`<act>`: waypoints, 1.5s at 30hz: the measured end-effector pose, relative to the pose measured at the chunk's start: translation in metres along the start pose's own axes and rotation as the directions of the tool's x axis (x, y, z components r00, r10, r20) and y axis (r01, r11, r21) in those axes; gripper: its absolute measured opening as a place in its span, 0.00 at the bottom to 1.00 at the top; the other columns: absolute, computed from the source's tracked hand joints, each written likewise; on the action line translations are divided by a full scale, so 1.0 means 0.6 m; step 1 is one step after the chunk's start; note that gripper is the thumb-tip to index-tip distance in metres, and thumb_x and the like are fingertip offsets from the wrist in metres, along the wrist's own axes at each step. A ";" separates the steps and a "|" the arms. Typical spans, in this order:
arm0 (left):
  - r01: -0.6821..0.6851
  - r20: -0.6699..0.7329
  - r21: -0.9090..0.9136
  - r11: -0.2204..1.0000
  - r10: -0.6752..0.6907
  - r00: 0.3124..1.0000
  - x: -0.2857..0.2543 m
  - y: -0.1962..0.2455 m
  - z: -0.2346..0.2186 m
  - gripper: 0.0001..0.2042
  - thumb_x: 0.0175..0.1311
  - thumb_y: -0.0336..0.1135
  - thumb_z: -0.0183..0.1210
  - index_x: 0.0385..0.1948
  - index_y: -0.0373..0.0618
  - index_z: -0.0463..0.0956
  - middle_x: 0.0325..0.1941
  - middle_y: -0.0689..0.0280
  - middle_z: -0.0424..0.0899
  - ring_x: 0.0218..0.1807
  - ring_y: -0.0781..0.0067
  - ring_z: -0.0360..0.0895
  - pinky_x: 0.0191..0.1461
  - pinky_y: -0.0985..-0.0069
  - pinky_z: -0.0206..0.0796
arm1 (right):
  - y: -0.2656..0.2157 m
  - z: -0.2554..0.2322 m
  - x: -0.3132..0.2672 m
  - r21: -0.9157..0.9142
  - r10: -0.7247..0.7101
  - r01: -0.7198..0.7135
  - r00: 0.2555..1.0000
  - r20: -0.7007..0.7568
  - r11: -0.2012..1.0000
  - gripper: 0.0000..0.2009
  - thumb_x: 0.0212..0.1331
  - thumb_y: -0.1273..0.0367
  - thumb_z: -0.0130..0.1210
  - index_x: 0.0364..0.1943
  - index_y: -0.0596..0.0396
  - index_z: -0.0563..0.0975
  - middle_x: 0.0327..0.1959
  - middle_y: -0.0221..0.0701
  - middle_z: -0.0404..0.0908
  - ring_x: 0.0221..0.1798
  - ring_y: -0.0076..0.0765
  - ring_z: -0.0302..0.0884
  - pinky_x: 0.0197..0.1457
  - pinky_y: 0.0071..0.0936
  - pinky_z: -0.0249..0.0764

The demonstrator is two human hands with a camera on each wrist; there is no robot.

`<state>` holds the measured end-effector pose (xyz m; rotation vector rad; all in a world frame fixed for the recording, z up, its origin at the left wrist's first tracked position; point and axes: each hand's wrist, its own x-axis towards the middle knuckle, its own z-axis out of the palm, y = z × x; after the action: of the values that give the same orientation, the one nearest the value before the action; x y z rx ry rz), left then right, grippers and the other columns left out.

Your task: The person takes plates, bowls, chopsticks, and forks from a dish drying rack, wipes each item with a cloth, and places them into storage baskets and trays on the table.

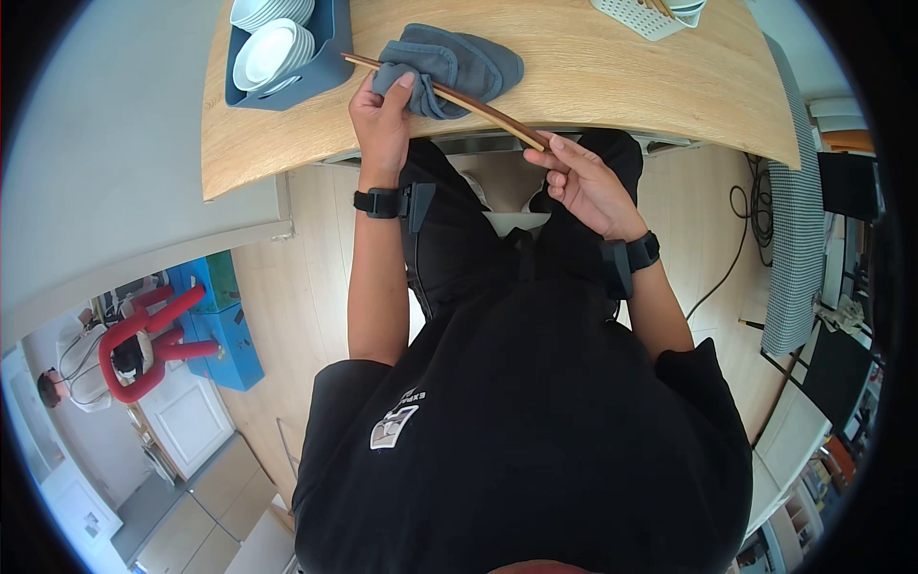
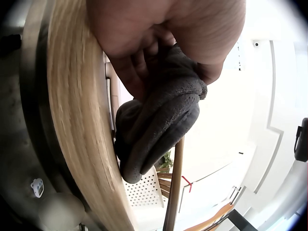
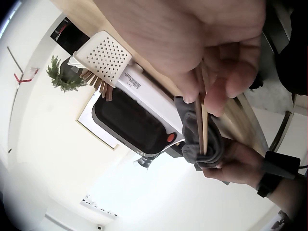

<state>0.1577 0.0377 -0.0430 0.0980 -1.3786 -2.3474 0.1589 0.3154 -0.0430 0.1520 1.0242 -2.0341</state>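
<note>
A pair of wooden chopsticks [image 1: 489, 112], one darker than the other, slants across the front of the table. My left hand [image 1: 382, 120] grips a grey cloth [image 1: 449, 59] folded around the chopsticks near their far left end, thumb on top. The tips stick out a little past the cloth. With thumb and fingers, my right hand [image 1: 590, 184] pinches the opposite end, close to the table's front edge. The left wrist view shows the cloth [image 2: 161, 113] bunched under the fingers. In the right wrist view the chopsticks [image 3: 202, 125] run from my fingertips into the cloth.
A blue-grey bin [image 1: 330, 48] with stacked white bowls [image 1: 274, 55] stands at the table's left. A white perforated basket [image 1: 643, 21], holding more wooden sticks and dishes, sits at the far right. The wooden table [image 1: 612, 91] ends just before my lap.
</note>
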 end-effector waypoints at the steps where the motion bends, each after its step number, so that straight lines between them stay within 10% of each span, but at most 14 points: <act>1: 0.001 0.001 0.000 1.000 -0.001 1.000 0.000 -0.001 -0.001 0.10 0.65 0.25 0.59 0.45 0.33 0.76 0.41 0.65 0.83 0.41 0.81 0.77 0.48 0.82 0.68 | 0.000 -0.002 0.001 0.023 0.030 -0.030 0.999 0.026 0.999 0.20 0.70 0.61 0.53 0.59 0.60 0.73 0.47 0.32 0.83 0.31 0.14 0.69 0.38 0.13 0.70; 8: -0.004 0.015 0.051 0.999 0.003 1.000 -0.001 0.000 0.000 0.09 0.65 0.25 0.60 0.44 0.34 0.77 0.39 0.68 0.82 0.39 0.83 0.76 0.45 0.83 0.67 | 0.006 0.007 0.010 0.014 0.017 -0.017 0.999 -0.032 1.000 0.20 0.70 0.64 0.52 0.62 0.58 0.71 0.46 0.32 0.84 0.29 0.12 0.70 0.35 0.12 0.72; 22: 0.015 0.033 0.179 0.984 -0.022 0.999 -0.005 0.005 0.006 0.09 0.62 0.27 0.64 0.41 0.36 0.77 0.37 0.69 0.83 0.35 0.86 0.75 0.41 0.86 0.66 | 0.013 0.056 0.047 -0.555 -0.553 0.412 0.826 -0.108 0.723 0.13 0.59 0.71 0.64 0.47 0.59 0.82 0.35 0.31 0.86 0.30 0.16 0.77 0.33 0.15 0.76; 45: 0.019 0.173 0.334 0.942 -0.081 0.982 -0.011 0.019 0.020 0.15 0.60 0.23 0.64 0.49 0.32 0.77 0.42 0.65 0.84 0.40 0.82 0.78 0.47 0.82 0.72 | 0.011 0.109 0.081 -0.664 -0.656 0.487 0.755 -0.006 0.567 0.10 0.54 0.74 0.66 0.41 0.58 0.85 0.30 0.28 0.86 0.22 0.12 0.73 0.26 0.13 0.69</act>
<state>0.1639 0.0454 -0.0283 0.0118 -1.8750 -2.1861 0.1481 0.2366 -0.0249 -0.3477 2.1038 -2.1152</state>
